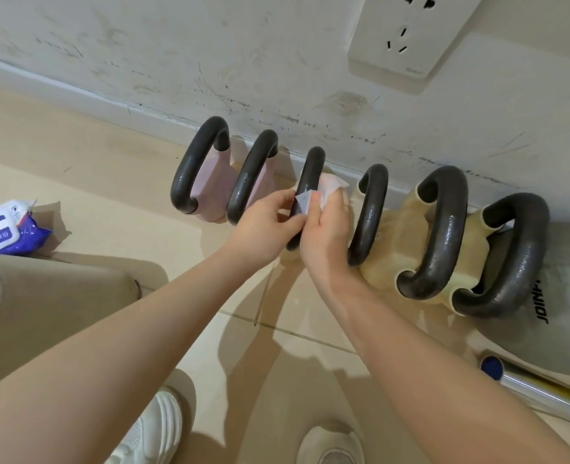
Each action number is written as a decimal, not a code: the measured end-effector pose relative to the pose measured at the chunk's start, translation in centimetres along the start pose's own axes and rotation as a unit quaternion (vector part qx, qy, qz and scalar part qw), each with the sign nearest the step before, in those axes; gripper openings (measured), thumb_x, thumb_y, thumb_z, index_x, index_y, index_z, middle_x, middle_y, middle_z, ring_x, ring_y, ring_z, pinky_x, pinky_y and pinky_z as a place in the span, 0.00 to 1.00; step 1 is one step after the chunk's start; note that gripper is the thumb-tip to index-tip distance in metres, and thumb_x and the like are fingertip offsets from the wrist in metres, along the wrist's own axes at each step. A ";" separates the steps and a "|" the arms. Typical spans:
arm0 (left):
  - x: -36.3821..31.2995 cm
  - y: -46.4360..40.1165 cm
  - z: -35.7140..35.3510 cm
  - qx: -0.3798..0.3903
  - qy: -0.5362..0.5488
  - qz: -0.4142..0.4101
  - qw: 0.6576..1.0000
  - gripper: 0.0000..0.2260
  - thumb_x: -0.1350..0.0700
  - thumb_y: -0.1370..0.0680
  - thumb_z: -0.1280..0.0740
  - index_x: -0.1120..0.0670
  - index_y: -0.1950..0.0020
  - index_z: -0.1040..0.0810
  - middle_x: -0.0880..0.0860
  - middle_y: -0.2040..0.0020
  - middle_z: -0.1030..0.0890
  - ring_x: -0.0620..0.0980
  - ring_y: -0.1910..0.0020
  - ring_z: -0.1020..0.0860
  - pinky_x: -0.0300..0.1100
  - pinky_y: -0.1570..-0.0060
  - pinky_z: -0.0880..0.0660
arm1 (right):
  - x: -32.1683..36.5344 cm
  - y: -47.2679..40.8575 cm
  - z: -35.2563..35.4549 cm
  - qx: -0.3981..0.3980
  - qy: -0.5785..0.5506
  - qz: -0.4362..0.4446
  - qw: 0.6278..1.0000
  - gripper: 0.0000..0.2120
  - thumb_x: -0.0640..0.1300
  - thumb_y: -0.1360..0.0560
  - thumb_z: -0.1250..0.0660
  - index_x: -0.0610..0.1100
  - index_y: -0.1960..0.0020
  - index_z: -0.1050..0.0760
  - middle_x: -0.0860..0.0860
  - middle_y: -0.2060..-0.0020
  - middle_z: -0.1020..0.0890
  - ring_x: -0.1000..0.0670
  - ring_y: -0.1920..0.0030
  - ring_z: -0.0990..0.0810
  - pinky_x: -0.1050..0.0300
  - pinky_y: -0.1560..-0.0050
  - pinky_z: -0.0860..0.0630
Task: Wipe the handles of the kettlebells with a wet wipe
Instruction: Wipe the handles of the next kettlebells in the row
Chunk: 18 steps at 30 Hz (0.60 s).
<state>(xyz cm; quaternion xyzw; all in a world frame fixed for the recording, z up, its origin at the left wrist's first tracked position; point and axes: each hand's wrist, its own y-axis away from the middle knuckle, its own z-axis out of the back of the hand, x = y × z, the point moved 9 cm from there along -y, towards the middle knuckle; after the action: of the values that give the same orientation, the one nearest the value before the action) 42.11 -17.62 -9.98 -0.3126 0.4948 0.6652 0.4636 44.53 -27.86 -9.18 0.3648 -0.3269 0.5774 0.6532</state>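
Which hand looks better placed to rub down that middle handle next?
The right hand, probably. It already holds the wet wipe against the third handle. The left hand only pinches a corner of the wipe.

Six kettlebell handles (310,175) are dark charcoal grey with a dull sheen. The two left kettlebell bodies (215,187) are pale pink; the cream bodies (397,236) sit further right, and the grey body (564,296) at far right carries black lettering. The wet wipe (332,189) is white. The wipe packet (4,231) at left is white and deep blue. The floor (116,209) is beige tile, the wall (210,55) off-white with dark scuffs, the socket (410,35) white, the shoes (156,426) white.
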 end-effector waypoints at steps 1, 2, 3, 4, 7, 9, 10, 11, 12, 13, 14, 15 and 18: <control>-0.1 -0.2 -0.3 0.003 -0.044 -0.008 0.999 0.07 0.56 0.27 0.33 0.53 0.49 0.23 0.53 0.56 0.17 0.53 0.55 0.19 0.50 0.50 0.22 | 0.0 -0.2 0.4 -0.006 -0.012 -0.002 1.000 0.11 0.41 0.19 0.48 0.35 0.45 0.31 0.46 0.55 0.29 0.51 0.54 0.29 0.73 0.55 0.34; -0.3 -0.3 -0.6 0.004 -0.087 -0.016 0.996 0.09 0.56 0.28 0.32 0.56 0.50 0.24 0.53 0.58 0.18 0.54 0.58 0.20 0.50 0.53 0.22 | 0.0 -0.4 1.1 -0.018 -0.030 0.000 0.999 0.12 0.41 0.19 0.48 0.35 0.44 0.30 0.45 0.53 0.27 0.50 0.52 0.28 0.73 0.50 0.33; -0.5 -0.5 -0.7 -0.002 -0.131 -0.025 0.991 0.10 0.56 0.29 0.31 0.57 0.50 0.26 0.52 0.60 0.21 0.55 0.59 0.22 0.48 0.55 0.24 | 0.0 -0.6 1.8 -0.031 -0.052 0.005 0.998 0.13 0.41 0.19 0.48 0.36 0.41 0.30 0.44 0.50 0.25 0.50 0.48 0.26 0.72 0.46 0.34; -0.7 -0.6 -0.6 -0.011 -0.172 -0.034 0.985 0.11 0.56 0.28 0.31 0.57 0.49 0.27 0.51 0.61 0.23 0.54 0.60 0.24 0.45 0.58 0.27 | 0.0 -0.8 2.5 -0.043 -0.075 0.008 0.996 0.14 0.41 0.19 0.48 0.37 0.38 0.30 0.46 0.47 0.25 0.52 0.44 0.27 0.72 0.43 0.35; -1.0 -0.5 -0.1 -0.033 -0.204 -0.053 0.977 0.09 0.56 0.27 0.33 0.57 0.49 0.26 0.47 0.66 0.27 0.51 0.62 0.28 0.40 0.62 0.35 | -0.7 -1.0 5.1 -0.072 -0.095 -0.025 0.993 0.14 0.42 0.19 0.48 0.42 0.36 0.32 0.52 0.45 0.27 0.55 0.42 0.29 0.66 0.38 0.34; -1.0 -0.4 0.2 -0.042 -0.188 -0.050 0.980 0.07 0.57 0.27 0.33 0.56 0.50 0.26 0.46 0.67 0.28 0.51 0.63 0.28 0.40 0.61 0.35 | -1.6 -0.9 6.6 -0.093 -0.096 -0.060 0.989 0.12 0.42 0.20 0.47 0.43 0.39 0.30 0.49 0.47 0.25 0.51 0.44 0.27 0.54 0.36 0.31; -1.0 -0.4 0.2 -0.043 -0.184 -0.048 0.981 0.07 0.57 0.27 0.33 0.56 0.50 0.26 0.47 0.66 0.27 0.51 0.62 0.28 0.40 0.60 0.34 | -1.9 -1.0 7.2 -0.103 -0.089 -0.078 0.988 0.12 0.42 0.20 0.46 0.42 0.40 0.30 0.47 0.48 0.23 0.49 0.45 0.25 0.51 0.38 0.30; -1.0 -0.4 0.2 -0.043 -0.186 -0.045 0.981 0.08 0.57 0.26 0.33 0.56 0.49 0.25 0.48 0.64 0.25 0.51 0.61 0.27 0.40 0.59 0.33 | -2.2 -1.0 7.8 -0.113 -0.090 -0.092 0.985 0.10 0.42 0.21 0.46 0.42 0.43 0.29 0.46 0.51 0.22 0.47 0.46 0.24 0.51 0.40 0.28; -1.1 -0.5 0.2 -0.040 -0.193 -0.041 0.979 0.09 0.57 0.26 0.33 0.56 0.47 0.25 0.49 0.62 0.24 0.51 0.60 0.26 0.40 0.59 0.32 | -2.6 -1.1 8.4 -0.122 -0.106 -0.106 0.981 0.09 0.41 0.22 0.46 0.43 0.45 0.29 0.47 0.53 0.22 0.46 0.48 0.23 0.52 0.43 0.27; -1.1 -0.5 0.0 -0.036 -0.206 -0.036 0.977 0.10 0.57 0.26 0.34 0.56 0.45 0.26 0.50 0.60 0.22 0.52 0.58 0.25 0.40 0.58 0.31 | -2.8 -1.1 9.1 -0.134 -0.130 -0.119 0.975 0.09 0.40 0.22 0.45 0.42 0.45 0.28 0.48 0.54 0.22 0.47 0.49 0.23 0.55 0.45 0.27; -1.2 -0.4 -0.1 -0.035 -0.223 -0.038 0.974 0.13 0.57 0.26 0.34 0.56 0.42 0.27 0.52 0.55 0.21 0.54 0.54 0.24 0.41 0.55 0.30 | -3.0 -1.1 9.9 -0.148 -0.156 -0.133 0.968 0.12 0.39 0.23 0.45 0.42 0.42 0.28 0.50 0.52 0.22 0.49 0.48 0.23 0.58 0.45 0.28; -1.6 -0.3 -0.3 -0.041 -0.245 -0.052 0.967 0.18 0.57 0.26 0.35 0.55 0.37 0.29 0.54 0.49 0.22 0.56 0.47 0.24 0.44 0.49 0.28 | -3.1 -1.0 10.8 -0.162 -0.178 -0.141 0.960 0.15 0.38 0.23 0.45 0.43 0.39 0.28 0.50 0.48 0.22 0.51 0.47 0.24 0.60 0.44 0.29; -4.1 0.5 -1.7 -0.075 -0.282 -0.128 0.948 0.29 0.57 0.26 0.36 0.56 0.26 0.40 0.58 0.29 0.34 0.58 0.29 0.38 0.48 0.29 0.41 | -2.8 -0.6 13.4 -0.197 -0.197 -0.129 0.952 0.17 0.38 0.23 0.44 0.44 0.35 0.31 0.50 0.40 0.23 0.53 0.41 0.25 0.59 0.38 0.29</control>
<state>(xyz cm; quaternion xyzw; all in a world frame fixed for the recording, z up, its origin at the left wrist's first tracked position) 43.11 -20.57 -6.75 -0.2067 0.2478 0.6964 0.6410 44.71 -40.82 -4.68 0.3743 -0.5064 0.3294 0.7036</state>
